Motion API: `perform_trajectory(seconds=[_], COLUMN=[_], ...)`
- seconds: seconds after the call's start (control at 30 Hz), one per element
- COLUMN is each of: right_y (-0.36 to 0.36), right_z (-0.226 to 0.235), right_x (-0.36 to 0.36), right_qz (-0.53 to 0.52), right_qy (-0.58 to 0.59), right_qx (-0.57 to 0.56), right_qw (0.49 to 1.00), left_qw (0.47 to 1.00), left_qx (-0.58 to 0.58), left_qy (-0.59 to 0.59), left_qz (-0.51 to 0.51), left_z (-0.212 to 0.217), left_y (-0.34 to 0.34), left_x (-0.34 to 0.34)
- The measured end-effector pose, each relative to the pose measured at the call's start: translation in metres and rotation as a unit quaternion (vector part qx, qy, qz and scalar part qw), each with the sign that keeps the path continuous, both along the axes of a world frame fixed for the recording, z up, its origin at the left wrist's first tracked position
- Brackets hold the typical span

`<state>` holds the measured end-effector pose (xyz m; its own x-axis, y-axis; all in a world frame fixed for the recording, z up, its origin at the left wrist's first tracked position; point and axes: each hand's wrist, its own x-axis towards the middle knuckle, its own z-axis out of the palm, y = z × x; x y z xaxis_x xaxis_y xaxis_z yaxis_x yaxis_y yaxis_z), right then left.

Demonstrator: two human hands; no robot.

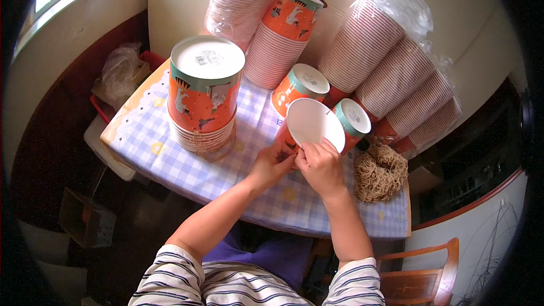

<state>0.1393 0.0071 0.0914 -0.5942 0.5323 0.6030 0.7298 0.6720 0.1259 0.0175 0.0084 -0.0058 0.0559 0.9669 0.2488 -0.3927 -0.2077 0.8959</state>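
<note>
An orange paper bucket (310, 118) with a white inside is tilted in front of me, its wide mouth facing up. My left hand (272, 165) is closed on its outer side at the near left. The fingers of my right hand (322, 165) are bent over the near rim, pinching it; whether they also hold a cord cannot be made out. A short thin dark line shows at the far rim. Just behind stand two upside-down buckets, one orange (299, 88) and one with a green base band (352, 119). A bundle of beige cords (381, 171) lies right of my right hand.
An upside-down bucket stack (204, 102) stands at the left, loose cords around its bottom. Tall nested stacks (275, 51), several in plastic wrap (399, 5), line the back and right. The checked tablecloth (255, 114) covers the table. A wooden chair (419, 275) stands at the lower right.
</note>
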Motion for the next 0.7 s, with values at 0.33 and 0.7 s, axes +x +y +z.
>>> perform_trajectory(seconds=[0.33,0.7], right_y=[-0.026,0.005], right_z=[-0.022,-0.119], right_x=[0.037,0.083], right_qz=[-0.036,-0.073], right_qy=[0.186,0.685], right_qx=[0.096,-0.413], right_qw=[0.977,0.596], left_qw=[0.993,0.965], left_qx=[0.024,-0.05], left_qy=[0.091,0.215], left_qz=[0.069,0.142], left_z=[-0.002,0.051], left_y=[-0.001,0.044], left_x=[-0.015,-0.027])
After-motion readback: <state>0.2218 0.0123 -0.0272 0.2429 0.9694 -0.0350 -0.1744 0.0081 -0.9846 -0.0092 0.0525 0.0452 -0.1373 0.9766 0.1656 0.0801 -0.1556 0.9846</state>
